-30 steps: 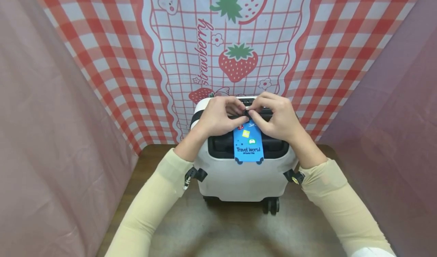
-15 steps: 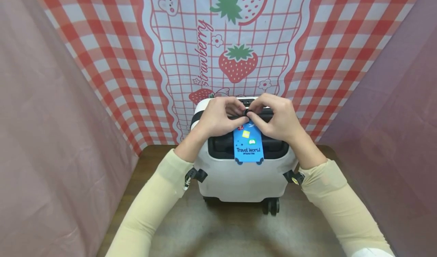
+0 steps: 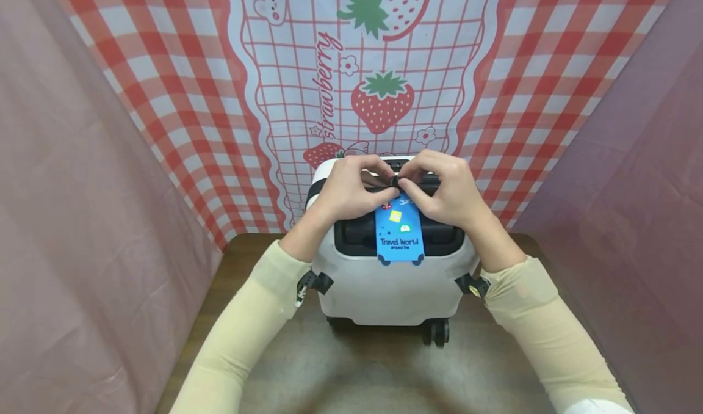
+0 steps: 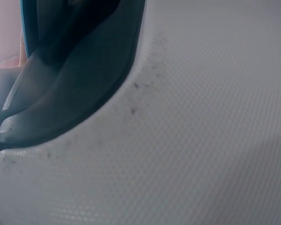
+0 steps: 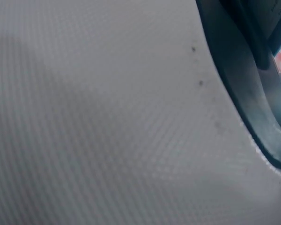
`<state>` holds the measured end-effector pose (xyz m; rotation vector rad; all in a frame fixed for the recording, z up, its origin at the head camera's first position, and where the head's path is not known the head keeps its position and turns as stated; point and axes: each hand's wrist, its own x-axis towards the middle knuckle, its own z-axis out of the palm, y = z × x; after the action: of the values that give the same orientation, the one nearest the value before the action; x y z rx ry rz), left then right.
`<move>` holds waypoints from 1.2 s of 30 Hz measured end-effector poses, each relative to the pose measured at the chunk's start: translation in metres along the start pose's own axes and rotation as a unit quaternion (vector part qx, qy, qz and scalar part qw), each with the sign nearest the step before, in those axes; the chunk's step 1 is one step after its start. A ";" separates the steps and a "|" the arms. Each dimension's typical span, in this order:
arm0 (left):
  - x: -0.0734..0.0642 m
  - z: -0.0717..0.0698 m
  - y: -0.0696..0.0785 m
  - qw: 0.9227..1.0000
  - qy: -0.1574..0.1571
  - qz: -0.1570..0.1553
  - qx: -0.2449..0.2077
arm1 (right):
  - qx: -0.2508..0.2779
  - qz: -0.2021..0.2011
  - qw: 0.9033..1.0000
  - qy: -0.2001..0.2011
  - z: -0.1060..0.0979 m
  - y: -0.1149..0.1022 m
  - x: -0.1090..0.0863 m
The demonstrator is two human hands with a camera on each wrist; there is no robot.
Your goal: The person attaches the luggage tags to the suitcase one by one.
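Observation:
A white suitcase (image 3: 387, 292) stands upright in the head view, with a black carry handle (image 3: 359, 225) on its near top side. From that handle hangs a blue luggage tag (image 3: 400, 243) printed "Travel World". My left hand (image 3: 348, 188) pinches the tag's small black strap (image 3: 395, 182) from the left, thumb below and fingers above. On the other side my right hand (image 3: 447, 185) pinches the same strap between thumb and index finger. The fingertips of both hands almost meet and hide most of the strap. Both wrist views show mainly the textured suitcase shell (image 4: 201, 122) and handle recess (image 5: 243, 93).
Under the suitcase is a brown wooden table (image 3: 351, 377); black wheels (image 3: 436, 331) show at its lower right. A strawberry-print checked cloth (image 3: 296, 96) hangs close behind. Pink curtains (image 3: 99, 218) close off both sides.
The fingertips have shifted slightly around the black strap, and a pale bit seen near them one second ago no longer shows. Suitcase, tag and arms are in the same place.

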<state>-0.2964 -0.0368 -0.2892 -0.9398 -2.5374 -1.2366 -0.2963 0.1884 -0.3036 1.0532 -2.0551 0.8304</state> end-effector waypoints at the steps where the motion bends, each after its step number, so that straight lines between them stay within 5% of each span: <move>1: 0.000 0.000 -0.001 1.000 0.001 0.002 -0.007 | 0.007 0.000 1.000 0.004 0.000 0.001 0.000; 10: 0.001 0.001 -0.001 0.999 0.021 0.005 -0.031 | 0.028 0.033 0.999 0.006 -0.004 0.001 0.000; 17: 0.001 0.001 -0.001 0.998 0.004 0.015 -0.061 | 0.000 0.089 0.996 0.000 -0.003 0.000 0.000; 25: 0.000 0.001 -0.001 0.996 -0.002 0.024 -0.084 | 0.006 0.088 0.996 -0.019 -0.004 0.001 0.000; 36: -0.001 0.003 -0.003 0.996 0.007 0.039 -0.080 | 0.026 0.136 0.987 -0.081 -0.007 -0.002 0.004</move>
<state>-0.2969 -0.0362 -0.2933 -1.0481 -2.3952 -1.4336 -0.2950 0.1912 -0.2961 0.9045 -2.3624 0.9652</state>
